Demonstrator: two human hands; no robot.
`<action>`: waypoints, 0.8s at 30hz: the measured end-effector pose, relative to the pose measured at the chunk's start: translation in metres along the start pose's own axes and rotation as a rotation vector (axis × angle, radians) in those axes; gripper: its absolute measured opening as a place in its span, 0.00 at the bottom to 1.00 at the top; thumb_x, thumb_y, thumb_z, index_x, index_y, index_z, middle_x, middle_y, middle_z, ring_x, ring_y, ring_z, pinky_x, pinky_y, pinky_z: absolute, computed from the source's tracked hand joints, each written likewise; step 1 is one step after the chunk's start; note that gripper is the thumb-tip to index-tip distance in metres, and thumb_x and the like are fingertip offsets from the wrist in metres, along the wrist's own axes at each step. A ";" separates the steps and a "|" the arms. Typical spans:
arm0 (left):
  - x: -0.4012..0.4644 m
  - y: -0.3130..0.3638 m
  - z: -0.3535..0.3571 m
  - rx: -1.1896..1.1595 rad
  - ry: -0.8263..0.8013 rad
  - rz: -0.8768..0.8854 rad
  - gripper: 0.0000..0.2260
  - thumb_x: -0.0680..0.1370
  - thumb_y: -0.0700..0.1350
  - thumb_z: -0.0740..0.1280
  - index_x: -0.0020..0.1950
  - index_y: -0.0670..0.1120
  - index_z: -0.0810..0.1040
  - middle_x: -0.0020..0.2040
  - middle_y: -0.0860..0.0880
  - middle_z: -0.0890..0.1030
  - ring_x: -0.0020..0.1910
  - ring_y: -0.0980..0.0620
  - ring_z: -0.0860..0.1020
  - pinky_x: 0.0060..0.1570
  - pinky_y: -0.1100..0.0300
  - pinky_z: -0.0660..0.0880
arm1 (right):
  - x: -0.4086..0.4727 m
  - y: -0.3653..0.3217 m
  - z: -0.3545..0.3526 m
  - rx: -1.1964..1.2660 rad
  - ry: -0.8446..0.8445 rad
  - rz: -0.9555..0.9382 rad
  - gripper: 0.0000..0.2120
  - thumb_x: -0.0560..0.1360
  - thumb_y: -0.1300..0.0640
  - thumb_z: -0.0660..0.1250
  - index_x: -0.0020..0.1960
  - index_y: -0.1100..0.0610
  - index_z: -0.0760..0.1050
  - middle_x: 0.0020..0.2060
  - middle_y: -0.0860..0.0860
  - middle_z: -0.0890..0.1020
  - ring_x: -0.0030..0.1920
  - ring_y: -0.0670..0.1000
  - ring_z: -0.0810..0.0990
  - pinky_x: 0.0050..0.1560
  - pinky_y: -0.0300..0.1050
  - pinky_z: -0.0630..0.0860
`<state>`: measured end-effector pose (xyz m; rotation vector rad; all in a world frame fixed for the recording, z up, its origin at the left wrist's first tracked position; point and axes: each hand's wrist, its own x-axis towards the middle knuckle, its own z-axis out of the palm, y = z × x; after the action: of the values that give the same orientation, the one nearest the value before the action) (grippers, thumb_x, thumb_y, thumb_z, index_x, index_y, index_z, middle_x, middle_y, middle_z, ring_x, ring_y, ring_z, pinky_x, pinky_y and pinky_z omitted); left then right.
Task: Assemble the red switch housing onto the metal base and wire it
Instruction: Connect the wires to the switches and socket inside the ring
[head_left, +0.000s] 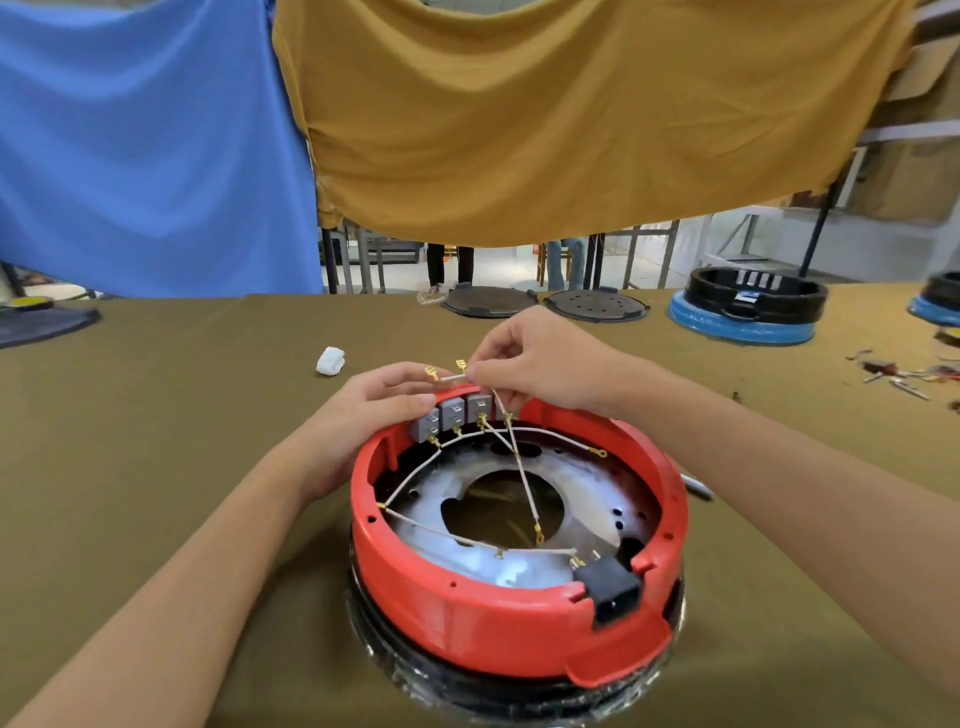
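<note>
Head view: the red switch housing (514, 613) sits on the metal base (524, 519) at table centre, so seating looks done and wiring is midway. Several white wires (522, 478) already meet the grey switch blocks (452, 415). Right hand (540, 358) pinches a loose wire end with brass terminals (431, 372); left hand (374, 415) steadies the blocks, fingers curled against them. Olive tablecloth (156, 441) lies open all round; a white wad (330, 360) sits nearby.
</note>
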<state>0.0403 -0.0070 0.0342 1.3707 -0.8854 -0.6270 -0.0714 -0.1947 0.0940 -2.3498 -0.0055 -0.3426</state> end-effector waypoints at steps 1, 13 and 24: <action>0.000 0.001 -0.001 0.043 0.025 0.036 0.14 0.75 0.42 0.71 0.61 0.45 0.80 0.59 0.42 0.83 0.56 0.43 0.83 0.56 0.52 0.80 | -0.002 0.003 0.002 -0.002 0.034 -0.006 0.06 0.76 0.57 0.70 0.43 0.58 0.83 0.34 0.57 0.84 0.34 0.55 0.83 0.40 0.47 0.84; -0.004 0.008 0.005 0.151 0.136 0.140 0.07 0.75 0.51 0.72 0.48 0.49 0.85 0.45 0.47 0.85 0.43 0.52 0.82 0.44 0.62 0.80 | -0.014 0.010 0.016 -0.001 0.175 -0.117 0.04 0.76 0.57 0.70 0.45 0.56 0.83 0.33 0.47 0.82 0.31 0.41 0.77 0.36 0.38 0.76; -0.009 0.015 0.005 0.063 0.059 0.049 0.18 0.74 0.46 0.73 0.53 0.32 0.78 0.53 0.40 0.82 0.51 0.41 0.77 0.58 0.45 0.71 | -0.018 0.006 0.016 0.022 0.106 -0.161 0.05 0.77 0.60 0.69 0.44 0.60 0.82 0.32 0.50 0.80 0.33 0.45 0.74 0.37 0.42 0.72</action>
<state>0.0293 -0.0009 0.0470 1.4121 -0.8949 -0.5220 -0.0848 -0.1865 0.0746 -2.3127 -0.1478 -0.5432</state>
